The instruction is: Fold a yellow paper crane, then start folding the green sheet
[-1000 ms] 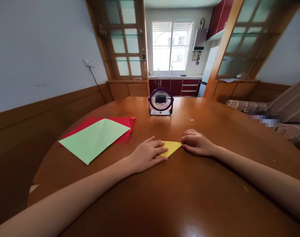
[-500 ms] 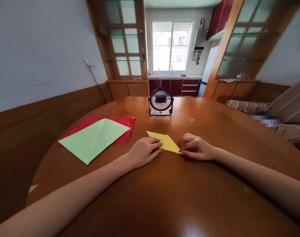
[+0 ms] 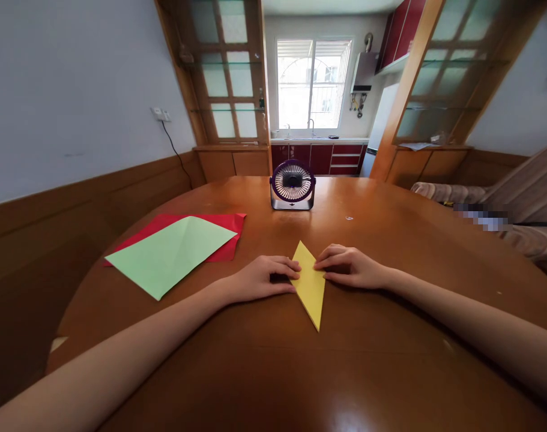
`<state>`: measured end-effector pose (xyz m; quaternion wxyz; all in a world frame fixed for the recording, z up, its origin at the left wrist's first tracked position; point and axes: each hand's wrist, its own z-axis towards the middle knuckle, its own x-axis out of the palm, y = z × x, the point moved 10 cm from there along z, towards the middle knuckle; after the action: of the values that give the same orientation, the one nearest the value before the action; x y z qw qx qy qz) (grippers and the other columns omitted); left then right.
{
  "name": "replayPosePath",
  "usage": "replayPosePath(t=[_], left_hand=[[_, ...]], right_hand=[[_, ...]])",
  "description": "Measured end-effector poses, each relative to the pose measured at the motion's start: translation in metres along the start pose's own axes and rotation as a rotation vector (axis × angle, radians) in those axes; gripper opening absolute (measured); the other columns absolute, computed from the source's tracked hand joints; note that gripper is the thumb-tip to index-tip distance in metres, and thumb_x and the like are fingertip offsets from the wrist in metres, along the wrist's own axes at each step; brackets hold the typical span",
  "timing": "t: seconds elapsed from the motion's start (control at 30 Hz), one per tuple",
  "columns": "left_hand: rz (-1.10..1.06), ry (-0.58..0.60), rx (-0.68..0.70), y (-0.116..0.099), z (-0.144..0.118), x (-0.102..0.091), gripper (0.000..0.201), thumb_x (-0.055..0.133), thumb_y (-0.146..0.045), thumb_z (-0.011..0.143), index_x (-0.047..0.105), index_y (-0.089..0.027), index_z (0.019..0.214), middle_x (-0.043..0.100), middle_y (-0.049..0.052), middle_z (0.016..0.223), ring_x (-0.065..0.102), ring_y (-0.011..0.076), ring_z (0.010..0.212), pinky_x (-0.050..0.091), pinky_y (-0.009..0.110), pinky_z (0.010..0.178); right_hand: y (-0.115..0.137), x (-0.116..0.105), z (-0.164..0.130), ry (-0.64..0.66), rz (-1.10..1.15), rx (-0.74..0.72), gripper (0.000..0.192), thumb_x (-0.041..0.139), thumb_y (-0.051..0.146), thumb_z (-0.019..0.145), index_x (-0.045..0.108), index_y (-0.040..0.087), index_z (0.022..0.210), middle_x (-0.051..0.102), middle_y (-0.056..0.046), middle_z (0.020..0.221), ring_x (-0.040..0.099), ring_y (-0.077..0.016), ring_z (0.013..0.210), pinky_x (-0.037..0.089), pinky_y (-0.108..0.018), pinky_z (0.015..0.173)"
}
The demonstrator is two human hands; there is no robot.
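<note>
A folded piece of yellow paper (image 3: 310, 289) lies on the wooden table between my hands, shaped like a slim diamond with one point toward me. On its left edge my left hand (image 3: 266, 277) rests closed, thumb and fingertips gripping the side. My right hand (image 3: 349, 267) pinches the upper right edge, its thumb below the forefinger. The fingers cover small parts of both edges. To the left, a light green sheet (image 3: 172, 258) lies flat over a red sheet (image 3: 235, 246), apart from my left hand.
A small purple desk fan (image 3: 293, 185) stands beyond the yellow paper near the far side of the wooden table (image 3: 273, 384). A small pale object (image 3: 349, 218) lies right of the fan. At the right is a striped cushioned seat (image 3: 534, 192).
The yellow paper has turned from lying crosswise to pointing toward me. My right hand has shifted left and now holds its upper right edge; the left hand stays at the left side.
</note>
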<state>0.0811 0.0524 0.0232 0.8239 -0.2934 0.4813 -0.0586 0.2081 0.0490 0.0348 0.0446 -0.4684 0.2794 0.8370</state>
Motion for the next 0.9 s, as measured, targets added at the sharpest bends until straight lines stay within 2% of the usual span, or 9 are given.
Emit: replayPosePath(t=[0.1, 0.27, 0.53, 0.63, 0.73, 0.9], left_hand=[[-0.029, -0.02, 0.01, -0.001, 0.001, -0.004, 0.03, 0.071, -0.035, 0.081, 0.07, -0.02, 0.107, 0.067, 0.009, 0.115, 0.061, 0.0207, 0.111, 0.047, 0.034, 0.099], [0.026, -0.048, 0.009, 0.0, 0.003, -0.007, 0.024, 0.07, -0.036, 0.082, 0.072, -0.02, 0.1, 0.068, 0.007, 0.104, 0.064, 0.0185, 0.101, 0.05, 0.03, 0.089], [0.143, -0.081, 0.096, -0.011, 0.003, -0.013, 0.017, 0.057, -0.028, 0.092, 0.071, -0.02, 0.098, 0.073, 0.005, 0.097, 0.065, 0.0165, 0.095, 0.045, 0.032, 0.094], [0.252, -0.137, 0.025, -0.009, 0.003, -0.016, 0.019, 0.055, -0.028, 0.092, 0.069, -0.019, 0.101, 0.072, 0.005, 0.093, 0.065, 0.0167, 0.088, 0.046, 0.032, 0.088], [0.317, -0.22, -0.099, -0.004, 0.002, -0.022, 0.016, 0.058, -0.026, 0.088, 0.068, -0.019, 0.097, 0.071, 0.003, 0.085, 0.063, 0.0169, 0.08, 0.047, 0.031, 0.079], [0.145, -0.291, -0.328, 0.014, -0.001, -0.023, 0.015, 0.067, -0.026, 0.079, 0.067, -0.02, 0.093, 0.07, 0.0, 0.079, 0.064, 0.0157, 0.075, 0.048, 0.029, 0.075]], right_hand=[[-0.004, 0.002, -0.001, 0.044, 0.044, -0.004, 0.031, 0.065, 0.028, 0.087, 0.067, 0.022, 0.117, 0.066, -0.009, 0.112, 0.059, -0.0202, 0.103, 0.047, -0.042, 0.095], [-0.008, 0.0, 0.0, 0.039, 0.086, 0.001, 0.031, 0.071, 0.03, 0.082, 0.07, 0.021, 0.112, 0.068, -0.009, 0.109, 0.06, -0.02, 0.102, 0.046, -0.042, 0.095], [-0.008, -0.001, 0.0, 0.016, 0.084, 0.028, 0.026, 0.07, 0.033, 0.083, 0.072, 0.022, 0.106, 0.067, -0.008, 0.106, 0.059, -0.0188, 0.099, 0.047, -0.04, 0.092], [-0.011, -0.003, 0.0, -0.025, 0.075, 0.068, 0.019, 0.065, 0.035, 0.086, 0.074, 0.022, 0.098, 0.067, -0.007, 0.098, 0.059, -0.0177, 0.093, 0.048, -0.038, 0.087], [-0.015, -0.005, 0.0, -0.073, 0.069, 0.127, 0.02, 0.063, 0.037, 0.088, 0.075, 0.02, 0.087, 0.065, -0.006, 0.091, 0.058, -0.0169, 0.087, 0.048, -0.035, 0.083], [-0.018, -0.006, -0.001, -0.136, 0.077, 0.21, 0.022, 0.064, 0.037, 0.087, 0.072, 0.019, 0.078, 0.061, -0.006, 0.09, 0.057, -0.0173, 0.085, 0.047, -0.034, 0.081]])
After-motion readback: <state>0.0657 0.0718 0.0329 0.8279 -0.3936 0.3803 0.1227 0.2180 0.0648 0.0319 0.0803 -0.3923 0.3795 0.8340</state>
